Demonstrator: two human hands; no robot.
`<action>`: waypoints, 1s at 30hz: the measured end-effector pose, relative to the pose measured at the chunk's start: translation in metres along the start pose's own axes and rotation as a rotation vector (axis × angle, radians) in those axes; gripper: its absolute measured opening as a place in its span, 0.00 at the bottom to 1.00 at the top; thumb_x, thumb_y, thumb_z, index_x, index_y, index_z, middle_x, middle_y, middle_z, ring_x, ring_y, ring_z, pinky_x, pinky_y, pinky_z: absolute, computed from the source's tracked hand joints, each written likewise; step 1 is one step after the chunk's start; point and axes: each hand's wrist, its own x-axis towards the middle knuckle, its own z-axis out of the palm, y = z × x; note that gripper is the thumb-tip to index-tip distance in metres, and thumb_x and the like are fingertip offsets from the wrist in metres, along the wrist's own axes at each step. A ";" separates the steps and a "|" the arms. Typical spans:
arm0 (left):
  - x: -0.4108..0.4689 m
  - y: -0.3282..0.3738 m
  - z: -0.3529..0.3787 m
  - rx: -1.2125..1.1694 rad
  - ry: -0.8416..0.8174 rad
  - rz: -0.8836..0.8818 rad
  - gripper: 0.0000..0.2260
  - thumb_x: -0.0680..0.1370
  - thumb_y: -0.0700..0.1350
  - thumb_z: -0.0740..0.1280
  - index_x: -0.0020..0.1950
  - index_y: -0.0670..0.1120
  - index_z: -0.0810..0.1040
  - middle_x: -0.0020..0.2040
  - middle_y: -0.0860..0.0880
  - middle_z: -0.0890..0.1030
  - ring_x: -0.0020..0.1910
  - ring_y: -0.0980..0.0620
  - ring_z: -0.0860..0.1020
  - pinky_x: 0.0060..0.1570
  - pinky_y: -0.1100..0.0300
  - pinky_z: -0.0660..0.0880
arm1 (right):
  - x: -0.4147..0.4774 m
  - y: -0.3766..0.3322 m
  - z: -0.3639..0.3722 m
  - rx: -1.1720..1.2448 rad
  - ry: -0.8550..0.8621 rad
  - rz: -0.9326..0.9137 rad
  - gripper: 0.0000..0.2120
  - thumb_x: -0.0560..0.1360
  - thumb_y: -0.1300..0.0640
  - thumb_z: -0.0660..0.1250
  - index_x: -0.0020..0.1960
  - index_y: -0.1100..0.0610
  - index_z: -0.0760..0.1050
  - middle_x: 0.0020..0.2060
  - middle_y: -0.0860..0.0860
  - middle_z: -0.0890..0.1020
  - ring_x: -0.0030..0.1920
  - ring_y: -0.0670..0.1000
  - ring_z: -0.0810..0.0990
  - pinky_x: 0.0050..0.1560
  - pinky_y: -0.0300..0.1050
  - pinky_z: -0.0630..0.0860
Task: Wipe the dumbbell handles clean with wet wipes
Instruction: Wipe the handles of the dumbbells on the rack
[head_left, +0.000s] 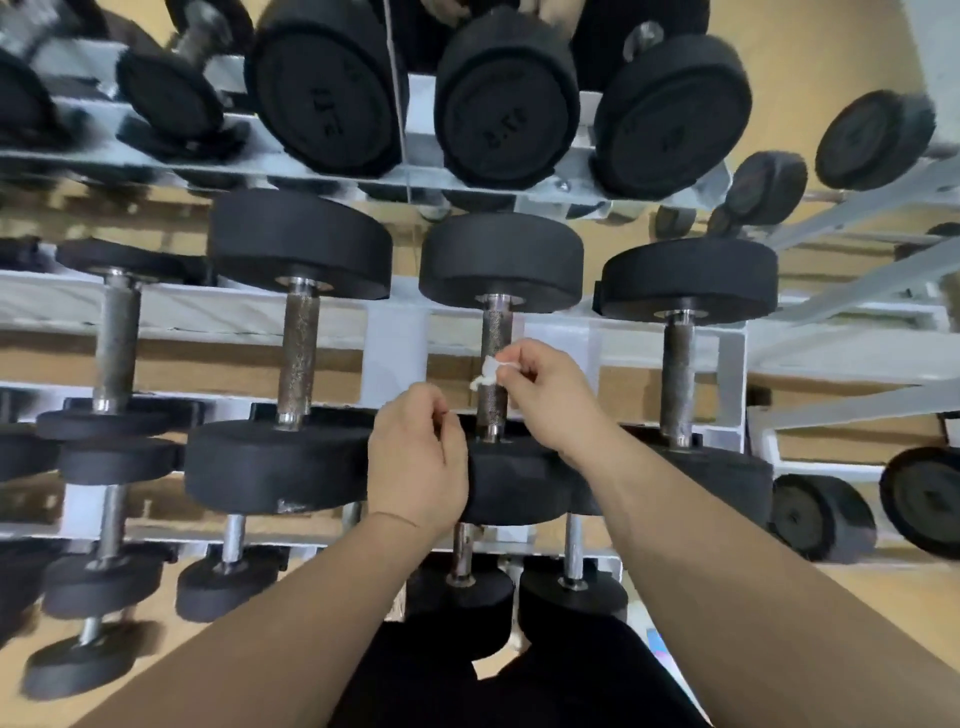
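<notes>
The wet wipe (485, 373) is lying as a small crumpled white piece against the left side of the knurled handle (497, 327) of the middle dumbbell, about halfway along it. The right hand (550, 395) is pinching it between thumb and fingertips. The left hand (415, 457) is hovering with curled fingers just beside the near head (514, 483) of this dumbbell; I cannot tell whether it is holding anything.

In my judgement the wipe is looking too bunched to go around the handle, so the far side is risking to stay dirty. The rough knurling may also be catching the wipe, tearing it or pulling it out of the pinch, so that it is dropping between the rails of the white rack (395, 332).

No packet or bin for wipes is showing. The only holder is the rack, which is carrying rows of black dumbbells on its tiers.
</notes>
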 end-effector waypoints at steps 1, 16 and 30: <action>-0.002 0.005 0.001 0.008 0.015 -0.023 0.03 0.80 0.46 0.62 0.49 0.48 0.73 0.44 0.51 0.76 0.47 0.47 0.75 0.49 0.46 0.74 | 0.008 -0.002 0.002 0.050 0.036 -0.005 0.07 0.80 0.56 0.64 0.47 0.45 0.77 0.43 0.47 0.80 0.42 0.47 0.78 0.45 0.41 0.73; -0.007 0.026 0.017 0.052 0.049 -0.074 0.10 0.72 0.59 0.63 0.46 0.55 0.72 0.42 0.53 0.76 0.39 0.48 0.74 0.47 0.46 0.75 | 0.027 0.010 -0.007 0.277 0.049 -0.052 0.05 0.80 0.58 0.63 0.51 0.50 0.77 0.42 0.47 0.81 0.43 0.51 0.80 0.50 0.52 0.79; -0.009 0.027 0.018 0.000 0.064 -0.102 0.10 0.76 0.60 0.59 0.43 0.56 0.73 0.39 0.56 0.76 0.43 0.53 0.74 0.45 0.54 0.70 | 0.038 0.012 -0.007 0.276 0.082 0.024 0.03 0.81 0.60 0.59 0.52 0.54 0.70 0.44 0.52 0.80 0.40 0.51 0.76 0.43 0.46 0.73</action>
